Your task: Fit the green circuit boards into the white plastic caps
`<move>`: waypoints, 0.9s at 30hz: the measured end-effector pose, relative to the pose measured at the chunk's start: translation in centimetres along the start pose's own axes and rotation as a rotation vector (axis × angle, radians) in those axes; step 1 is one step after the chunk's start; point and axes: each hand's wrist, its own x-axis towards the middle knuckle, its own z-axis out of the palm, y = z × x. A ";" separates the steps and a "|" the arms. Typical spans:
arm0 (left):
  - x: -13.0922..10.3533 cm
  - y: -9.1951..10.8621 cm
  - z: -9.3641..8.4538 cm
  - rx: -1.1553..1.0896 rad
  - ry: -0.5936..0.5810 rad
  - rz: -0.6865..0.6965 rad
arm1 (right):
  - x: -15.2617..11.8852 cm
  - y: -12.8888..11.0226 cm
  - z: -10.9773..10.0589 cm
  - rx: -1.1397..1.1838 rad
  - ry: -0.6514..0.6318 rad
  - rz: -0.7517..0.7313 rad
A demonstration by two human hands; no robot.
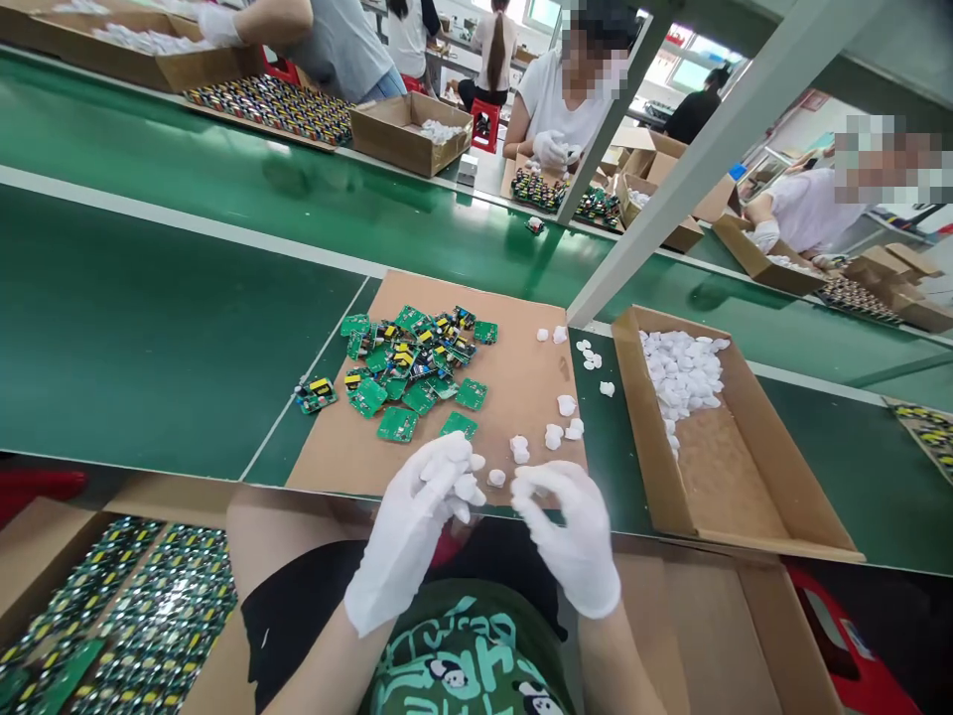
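The left hand point(428, 506) and the right hand point(570, 531), both in white gloves, are curling their fingers over the near edge of the cardboard sheet point(521, 382); what they are gripping cannot be told. A small white piece point(495, 478) is lying between them, and farther away the pile of green circuit boards point(417, 362) and the box of white pieces point(734, 467) are sitting.

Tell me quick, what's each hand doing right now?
Left hand: fingers curled shut; anything held is hidden.
Right hand: fingers curled, contents cannot be told.

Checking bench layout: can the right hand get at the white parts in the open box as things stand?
Probably yes. The box is open-topped, on the right hand's side, and nothing lies between them; the white parts sit at its far end.
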 end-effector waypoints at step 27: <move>-1.4 -0.3 -0.6 0.140 -0.335 -0.074 | 1.6 -2.2 -0.3 1.098 -0.417 0.370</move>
